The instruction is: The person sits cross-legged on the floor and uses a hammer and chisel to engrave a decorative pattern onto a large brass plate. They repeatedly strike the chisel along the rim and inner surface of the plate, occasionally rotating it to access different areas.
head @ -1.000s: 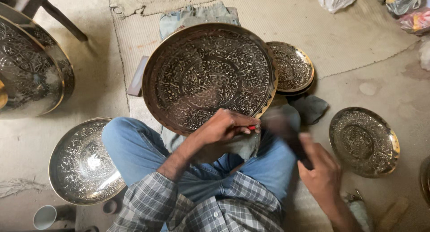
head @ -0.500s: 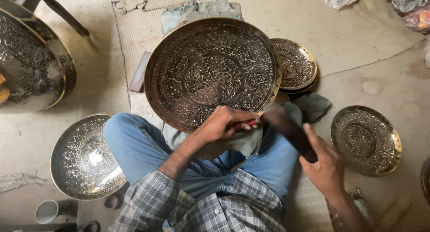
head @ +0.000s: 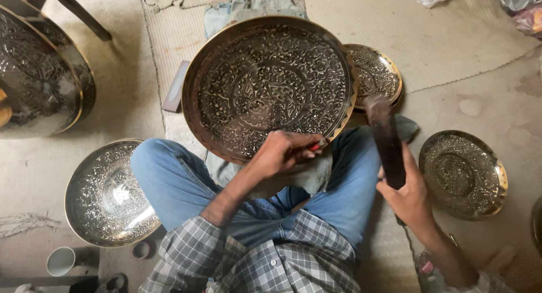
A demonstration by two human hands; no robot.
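Person sits cross-legged on a woven mat point(head: 451, 38) over dusty concrete floor. Big engraved brass tray point(head: 270, 87) w/ dense floral pattern leans on their knees. Left hand point(head: 279, 152) pinches a chisel point(head: 317, 145) at tray's lower rim; right hand point(head: 409, 194) grips a dark hammer point(head: 385, 140). 4 more engraved trays around, 1 cup point(head: 61, 261).
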